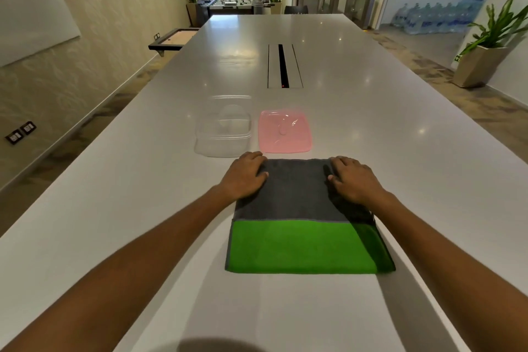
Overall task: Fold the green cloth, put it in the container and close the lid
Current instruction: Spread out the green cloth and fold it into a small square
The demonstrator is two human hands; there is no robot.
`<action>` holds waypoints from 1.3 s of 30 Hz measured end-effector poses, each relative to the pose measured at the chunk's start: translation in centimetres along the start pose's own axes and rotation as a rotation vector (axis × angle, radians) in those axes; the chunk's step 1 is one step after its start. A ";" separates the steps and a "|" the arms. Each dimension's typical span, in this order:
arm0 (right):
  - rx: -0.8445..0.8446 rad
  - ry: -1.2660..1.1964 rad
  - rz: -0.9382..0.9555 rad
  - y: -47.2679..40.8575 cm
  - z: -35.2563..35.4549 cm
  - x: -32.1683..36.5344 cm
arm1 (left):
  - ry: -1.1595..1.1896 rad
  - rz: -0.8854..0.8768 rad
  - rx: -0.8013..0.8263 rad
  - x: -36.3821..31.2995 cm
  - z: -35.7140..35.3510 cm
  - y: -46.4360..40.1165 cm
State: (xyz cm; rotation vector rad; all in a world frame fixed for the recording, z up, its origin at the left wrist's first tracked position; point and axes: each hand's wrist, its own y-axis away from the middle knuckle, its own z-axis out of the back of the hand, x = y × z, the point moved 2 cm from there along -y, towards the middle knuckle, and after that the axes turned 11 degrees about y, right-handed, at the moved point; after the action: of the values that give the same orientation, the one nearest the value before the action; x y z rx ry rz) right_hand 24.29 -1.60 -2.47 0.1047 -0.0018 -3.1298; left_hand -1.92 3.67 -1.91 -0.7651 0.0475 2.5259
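We rest our left hand (245, 176) and right hand (353, 178) flat, holding nothing, on the green cloth's (308, 246) far corners, its fold running crosswise toward us.

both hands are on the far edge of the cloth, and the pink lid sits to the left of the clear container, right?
Not quite. The head view shows the pink lid to the right of the clear container, not left. The rest holds: the left hand and right hand rest on the cloth's far edge.
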 end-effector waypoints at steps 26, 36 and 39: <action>-0.109 -0.035 -0.048 -3.3 1.5 -0.2 | -0.029 0.138 -0.079 1.3 -0.2 -3.2; -0.222 -0.015 0.039 2.0 1.3 -1.4 | -0.092 -0.056 -0.066 -0.4 1.8 1.8; -0.251 -0.042 0.038 3.5 0.8 -1.7 | -0.111 -0.102 -0.078 -0.7 1.5 3.2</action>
State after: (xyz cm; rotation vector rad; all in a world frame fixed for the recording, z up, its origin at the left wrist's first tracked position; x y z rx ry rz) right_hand 26.00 -5.08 -1.56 0.0353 0.3827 -3.0615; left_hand -3.71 0.79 -0.61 -0.6395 -0.1248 2.4804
